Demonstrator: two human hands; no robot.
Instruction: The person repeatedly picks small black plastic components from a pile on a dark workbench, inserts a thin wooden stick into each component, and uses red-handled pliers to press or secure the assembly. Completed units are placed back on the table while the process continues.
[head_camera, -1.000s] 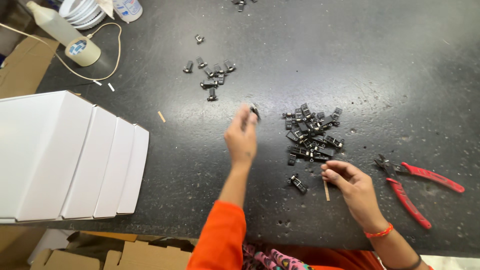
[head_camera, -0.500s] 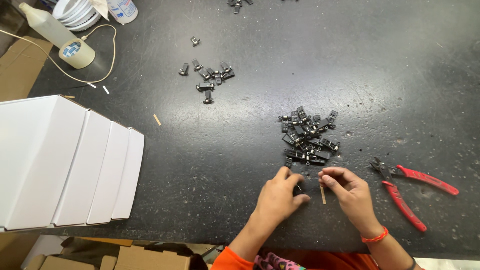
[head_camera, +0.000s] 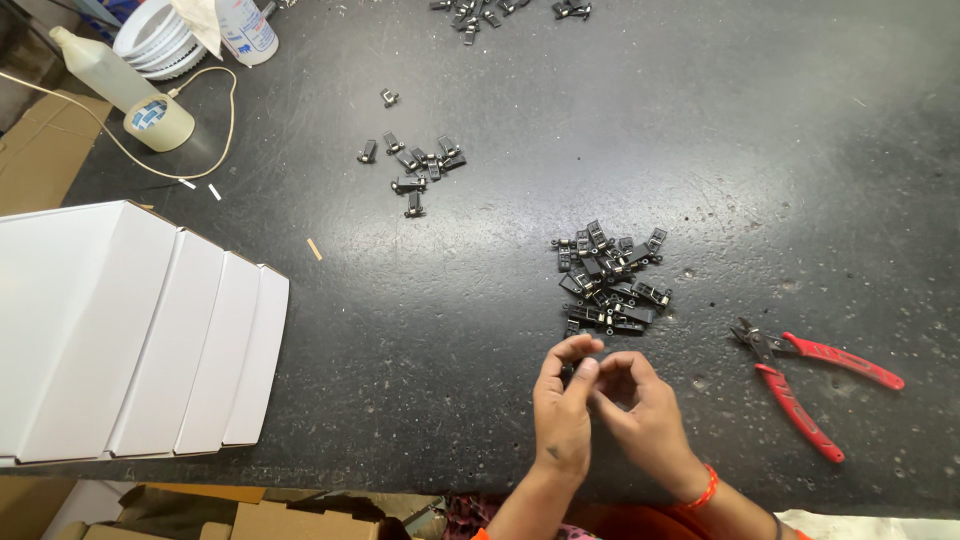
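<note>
My left hand (head_camera: 562, 415) and my right hand (head_camera: 648, 425) meet near the table's front edge, fingertips pressed together. A small black part (head_camera: 573, 368) shows between the fingers, mostly hidden by them. Just beyond the hands lies a pile of several small black clip-like parts (head_camera: 608, 283). A second, looser group of the same black parts (head_camera: 415, 168) lies farther away to the left.
Red-handled cutting pliers (head_camera: 812, 383) lie to the right of my hands. A fanned stack of white flat boxes (head_camera: 130, 330) covers the left side of the dark table (head_camera: 760, 150). A plastic bottle (head_camera: 115, 85), a cord, a tape roll and more black parts (head_camera: 500, 10) sit at the far edge.
My left hand came back from the parts pile to the front edge and joined my right hand. The loose black part and thin stick near my right hand are gone from the table.
</note>
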